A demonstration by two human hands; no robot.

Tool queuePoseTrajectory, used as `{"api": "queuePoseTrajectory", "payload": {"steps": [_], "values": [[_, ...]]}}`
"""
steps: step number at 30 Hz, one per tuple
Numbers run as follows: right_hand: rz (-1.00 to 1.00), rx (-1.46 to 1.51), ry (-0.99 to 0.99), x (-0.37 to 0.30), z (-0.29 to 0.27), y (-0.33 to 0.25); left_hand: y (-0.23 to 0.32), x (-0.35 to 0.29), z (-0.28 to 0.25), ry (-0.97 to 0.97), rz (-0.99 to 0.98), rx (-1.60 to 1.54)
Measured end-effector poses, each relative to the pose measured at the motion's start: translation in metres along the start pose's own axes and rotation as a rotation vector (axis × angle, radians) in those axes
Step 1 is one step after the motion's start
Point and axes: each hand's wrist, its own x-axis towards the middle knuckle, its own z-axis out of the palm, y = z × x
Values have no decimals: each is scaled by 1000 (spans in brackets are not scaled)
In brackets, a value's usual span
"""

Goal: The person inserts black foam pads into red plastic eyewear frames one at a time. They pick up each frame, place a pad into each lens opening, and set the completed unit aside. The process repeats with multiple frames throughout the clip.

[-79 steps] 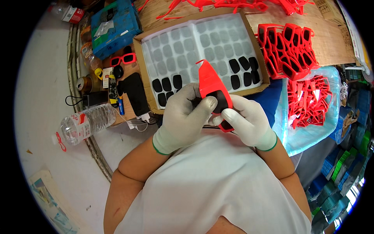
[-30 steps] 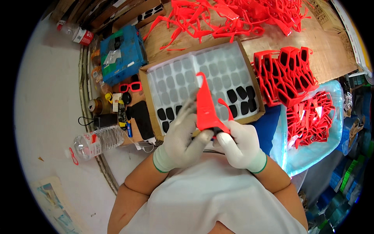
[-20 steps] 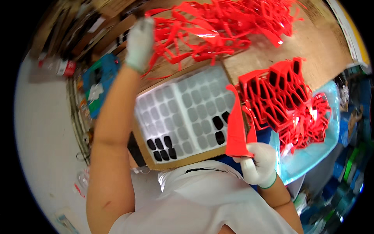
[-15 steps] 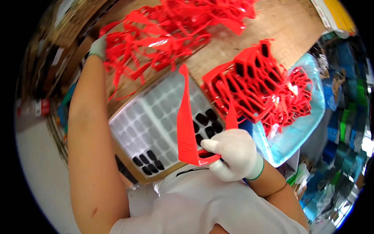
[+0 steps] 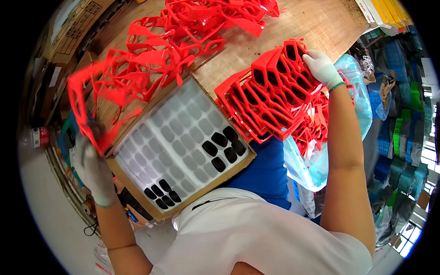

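My left hand, in a white glove, is at the left of the box and closed on a red glasses frame, which is smeared by motion. At the right, my gloved right hand pinches the end of a pair of red sunglasses on a stacked row of red sunglasses with dark lenses. Between my hands lies a cardboard box with a pale tray of lens-shaped pockets. Several black lenses lie in its right part, and more black lenses are at its near left corner.
A tangled heap of red frames covers the far side of the wooden table. At the right, a blue plastic-lined basket holds more red frames. Cartons stand at the far left.
My left hand has come back from the heap toward me with a red frame. My right hand has carried its red sunglasses from above the box to the stacked row.
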Motion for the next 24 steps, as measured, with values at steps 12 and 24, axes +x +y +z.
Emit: {"api": "queuePoseTrajectory", "payload": {"steps": [12,24], "values": [[-575,223,562,-151,46,-161,15,-161,11,197,129,371],[-245,-264,-277,-211,174,-252,37,-208,26,71,-498,-751]]}}
